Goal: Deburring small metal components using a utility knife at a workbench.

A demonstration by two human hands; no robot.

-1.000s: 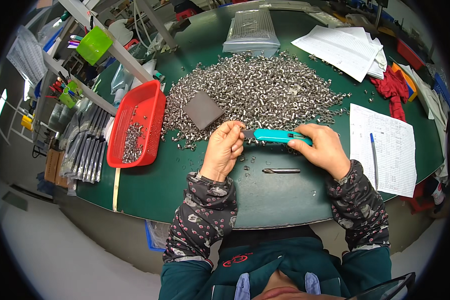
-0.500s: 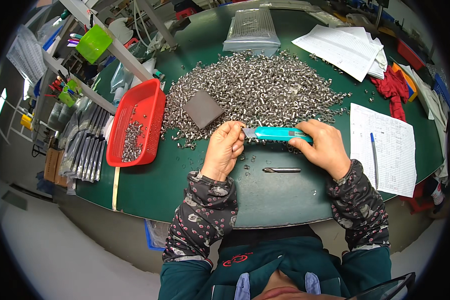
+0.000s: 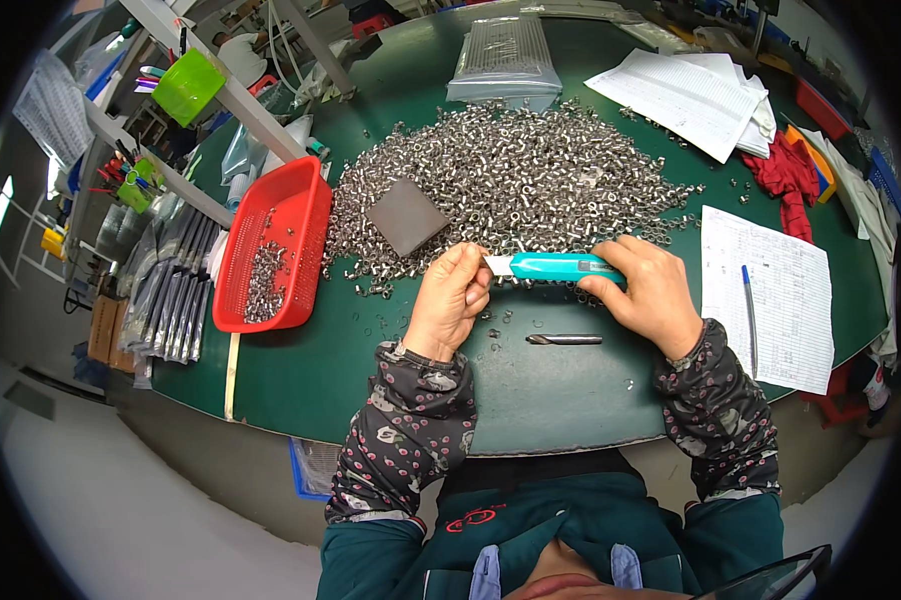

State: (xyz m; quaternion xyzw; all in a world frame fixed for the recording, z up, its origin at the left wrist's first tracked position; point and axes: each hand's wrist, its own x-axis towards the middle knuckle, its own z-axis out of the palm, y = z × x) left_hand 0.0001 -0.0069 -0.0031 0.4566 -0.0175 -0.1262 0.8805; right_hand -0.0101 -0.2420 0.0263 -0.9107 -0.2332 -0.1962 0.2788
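Note:
My right hand [image 3: 648, 290] is closed around the handle of a teal utility knife [image 3: 555, 266], whose blade points left. The blade tip reaches the fingertips of my left hand [image 3: 450, 298], which are pinched together. A small metal ring seems to be between them, mostly hidden by the fingers. Just beyond both hands spreads a large heap of small metal rings [image 3: 530, 180]. A dark square block [image 3: 407, 218] lies on the heap's left side. Nearer to me, a drill bit [image 3: 564, 340] rests on the green table, with a few loose rings around it.
A red basket [image 3: 320, 240] holding some metal parts stands left of the heap. On the right lie a printed sheet [image 3: 770, 330] with a blue pen [image 3: 748, 310], more papers [image 3: 675, 100] and a red cloth [image 3: 785, 185]. Plastic-bagged items [image 3: 505, 60] sit at the back.
The knife has tilted slightly, so its blade catches the light differently. Both hands stay in nearly the same place.

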